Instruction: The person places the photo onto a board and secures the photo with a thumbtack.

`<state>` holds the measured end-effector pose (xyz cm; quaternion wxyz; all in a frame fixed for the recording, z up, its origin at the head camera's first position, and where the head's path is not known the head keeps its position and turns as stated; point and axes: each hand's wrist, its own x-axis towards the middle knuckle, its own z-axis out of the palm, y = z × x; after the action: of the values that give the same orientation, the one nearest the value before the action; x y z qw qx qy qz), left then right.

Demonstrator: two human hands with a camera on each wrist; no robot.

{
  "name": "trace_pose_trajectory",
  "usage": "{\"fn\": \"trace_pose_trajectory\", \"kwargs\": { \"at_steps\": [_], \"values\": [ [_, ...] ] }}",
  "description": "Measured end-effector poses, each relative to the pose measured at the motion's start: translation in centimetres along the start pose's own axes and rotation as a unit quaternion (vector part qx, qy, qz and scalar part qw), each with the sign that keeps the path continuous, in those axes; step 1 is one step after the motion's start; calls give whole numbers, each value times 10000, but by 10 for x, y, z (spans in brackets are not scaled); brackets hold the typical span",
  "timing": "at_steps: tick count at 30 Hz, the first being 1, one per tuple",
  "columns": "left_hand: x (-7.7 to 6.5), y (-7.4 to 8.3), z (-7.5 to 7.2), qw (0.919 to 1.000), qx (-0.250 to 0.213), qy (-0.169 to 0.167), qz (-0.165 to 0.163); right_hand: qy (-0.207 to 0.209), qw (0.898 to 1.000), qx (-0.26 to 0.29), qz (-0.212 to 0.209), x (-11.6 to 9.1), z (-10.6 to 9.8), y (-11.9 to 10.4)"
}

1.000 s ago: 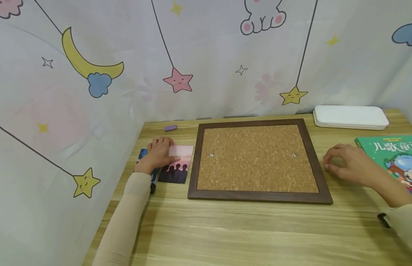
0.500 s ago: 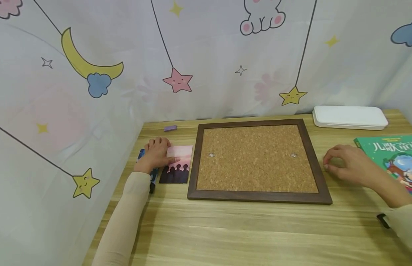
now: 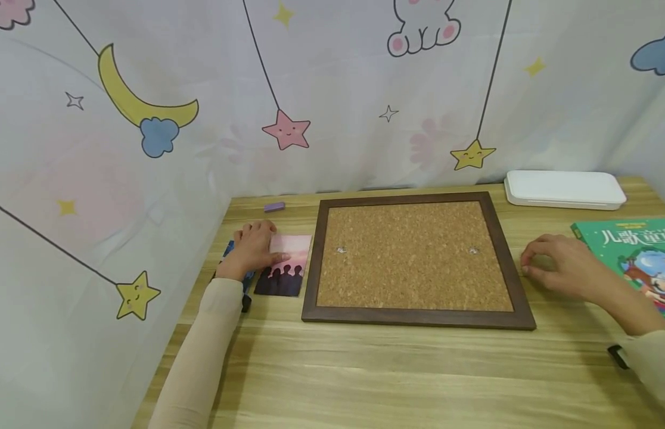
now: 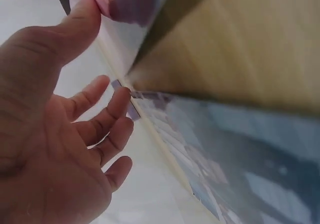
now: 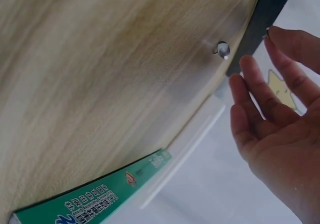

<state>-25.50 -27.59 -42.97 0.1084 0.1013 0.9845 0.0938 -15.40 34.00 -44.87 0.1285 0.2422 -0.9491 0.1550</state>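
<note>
In the head view my left hand (image 3: 252,250) lies over the left side of a pink photo card (image 3: 289,268) with dark figures. The left wrist view shows the thumb touching its face and the other fingers spread apart. That card's near edge tilts off the table. A blue photo card (image 4: 260,149) lies partly beneath this hand. My right hand (image 3: 563,265) stays just right of a brown-framed cork board (image 3: 413,256). Its thumb and index fingertip pinch a tiny dark-tipped thing (image 5: 267,32), probably a pushpin, mostly hidden. Close by is a clear pushpin (image 5: 223,49).
Two small shiny bits, left (image 3: 341,250) and right (image 3: 474,251), sit on the cork. A white case (image 3: 565,189) stands behind at right, a green book (image 3: 633,256) at far right. A purple eraser-like block (image 3: 274,207) lies behind the left hand.
The pink card shifts slightly under my left hand, its near-left corner moving a little left. My right hand barely moves.
</note>
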Motion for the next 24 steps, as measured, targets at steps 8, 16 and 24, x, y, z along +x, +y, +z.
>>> {"fn": "trace_pose_trajectory", "kwargs": {
  "at_steps": [8, 16, 24],
  "values": [
    [-4, 14, 0, 9980, -9, 143, -609, -57, 10000, 53, 0, -1, 1, 0],
    [-7, 26, -4, 9929, -84, 216, -1165, -158, 9998, 115, 51, -1, 1, -3],
    [-4, 28, -3, 9946, -229, 42, -1015, -142, 9999, 63, 7, -2, 4, -1]
  ]
}}
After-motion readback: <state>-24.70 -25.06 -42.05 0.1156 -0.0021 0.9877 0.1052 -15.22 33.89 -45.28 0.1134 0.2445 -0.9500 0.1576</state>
